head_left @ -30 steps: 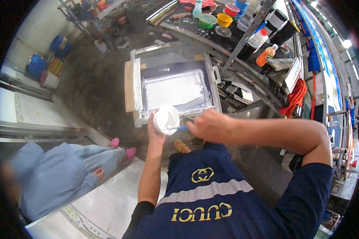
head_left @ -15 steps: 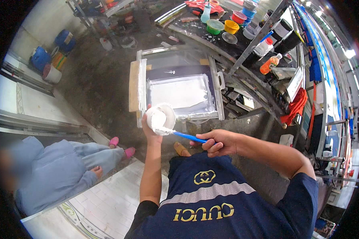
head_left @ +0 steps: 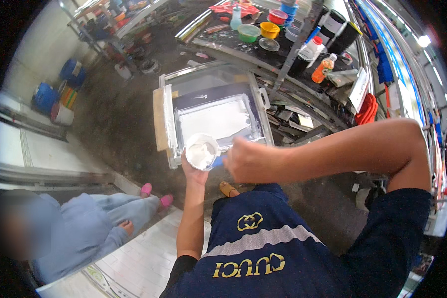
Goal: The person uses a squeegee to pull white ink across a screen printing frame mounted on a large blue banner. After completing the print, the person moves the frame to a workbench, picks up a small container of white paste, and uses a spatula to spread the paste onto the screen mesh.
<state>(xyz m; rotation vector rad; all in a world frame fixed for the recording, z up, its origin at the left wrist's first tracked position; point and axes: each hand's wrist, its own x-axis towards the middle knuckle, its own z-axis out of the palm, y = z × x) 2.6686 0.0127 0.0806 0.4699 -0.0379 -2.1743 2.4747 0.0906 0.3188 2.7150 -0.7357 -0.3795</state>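
My left hand (head_left: 194, 173) is closed round a white tub (head_left: 204, 167) partly filled with thick white paste. Inside it the paste looks lumpy, with some smeared on the wall. Close by on the right, my right hand (head_left: 256, 161) is a fist, blurred by motion, gripping a blue-handled stirring tool (head_left: 218, 162). The tool's far end is hidden at the tub. Just beyond both hands lies a screen-printing frame (head_left: 168, 116), a broad patch of white paste (head_left: 213, 119) spread across its mesh.
At the far right stands a dark workbench with green (head_left: 249, 33) and yellow tubs (head_left: 269, 30), and an orange bottle (head_left: 324, 68). A metal post (head_left: 289, 64) rises beside it. On the left, a person in pale blue (head_left: 87, 218) is near a white panel (head_left: 144, 253).
My right hand has moved left, closer to the tub, its elbow swinging up and outward. The tub has tilted so its opening faces me more. The whole view has shifted slightly.
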